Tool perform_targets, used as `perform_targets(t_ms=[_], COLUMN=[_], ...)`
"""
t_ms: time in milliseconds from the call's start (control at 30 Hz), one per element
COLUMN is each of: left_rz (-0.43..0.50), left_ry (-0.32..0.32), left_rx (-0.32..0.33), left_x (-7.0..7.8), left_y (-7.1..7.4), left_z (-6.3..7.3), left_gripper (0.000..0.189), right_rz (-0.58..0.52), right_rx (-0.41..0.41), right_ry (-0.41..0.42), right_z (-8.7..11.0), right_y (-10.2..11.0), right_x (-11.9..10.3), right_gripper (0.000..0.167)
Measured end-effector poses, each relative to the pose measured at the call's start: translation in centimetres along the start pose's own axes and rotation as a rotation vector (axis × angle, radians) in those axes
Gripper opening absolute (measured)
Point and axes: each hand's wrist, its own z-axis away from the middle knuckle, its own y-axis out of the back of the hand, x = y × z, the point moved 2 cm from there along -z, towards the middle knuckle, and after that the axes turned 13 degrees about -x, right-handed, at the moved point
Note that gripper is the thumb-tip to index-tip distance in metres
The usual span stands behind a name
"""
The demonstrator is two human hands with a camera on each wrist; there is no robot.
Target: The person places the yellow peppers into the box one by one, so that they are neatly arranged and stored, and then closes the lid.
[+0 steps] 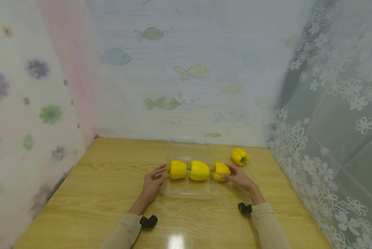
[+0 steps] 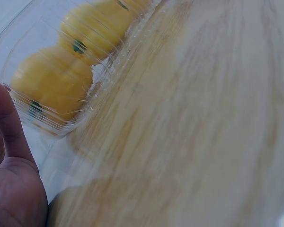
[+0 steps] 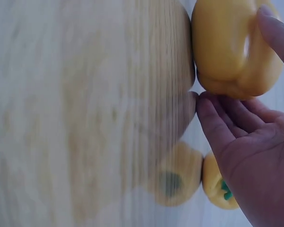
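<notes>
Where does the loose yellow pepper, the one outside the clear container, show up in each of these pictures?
Head: right of the clear container, beyond the right hand; the loose pepper lies alone.
Left wrist: not in it; the peppers there are in the container.
Right wrist: low, right of centre; the loose pepper is partly hidden by the right hand.
Shared landmark: the wood-grain tabletop.

There are four peppers [image 1: 199, 170] and one container [image 1: 189, 190].

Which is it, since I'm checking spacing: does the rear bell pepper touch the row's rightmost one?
Apart: the head view shows wooden tabletop between the rear bell pepper and rightmost bell pepper.
</notes>
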Motion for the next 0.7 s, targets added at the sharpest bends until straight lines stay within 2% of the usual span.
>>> perform_targets(t_ms=[300,467,600,700], left_rz=[0.006,-0.003,0.0,0.004], left_ry=[0.004,0.009,0.013,0.015], left_rx=[0.01,0.022,0.016,0.007], left_x=[0.2,0.11,-0.05,-0.08], left_y=[-0.15,-0.23,-0.21,-0.09], left_z=[-0.03,-0.01,0.02,-0.01], left_gripper=[0.039,0.04,0.04,0.04], right_rz=[-0.026,-0.055,-0.113,-0.173], right_rx=[0.02,0.065,0.103,0.102], right_ry=[-0.076,-0.055,-0.031,-0.033], right_z=[0.27,0.47,0.53,0.43], right_y=[-0.17,-0.24,-0.28,-0.26], right_x=[-0.19,-0.17,0.03,0.12], right_gripper=[0.071,0.072,0.072,0.072])
